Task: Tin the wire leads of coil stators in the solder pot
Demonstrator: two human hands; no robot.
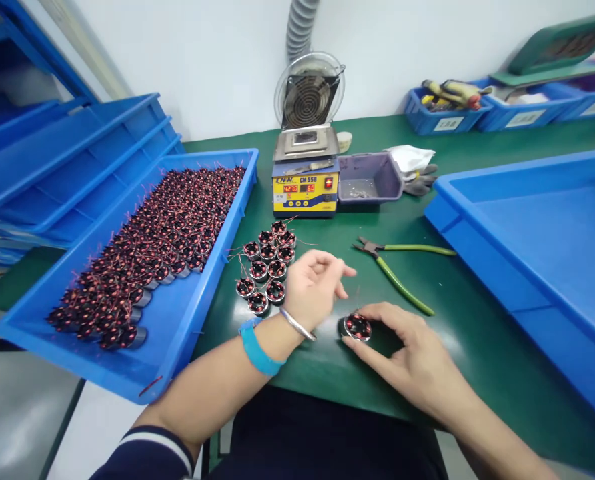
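Right hand [407, 350] pinches a wound stator [356, 327] on the mat; left hand [313, 288] hovers unclenched just beside, and could snag its copper leads.

left hand [313, 285]: wrist ringed by a thin silver bangle [297, 325], with a bright blue band [257, 350] behind it. dark navy sleeve [145, 457] with white stripes at the cuff is seen on the left forearm. right hand [417, 357]: nothing worn, forearm bare.
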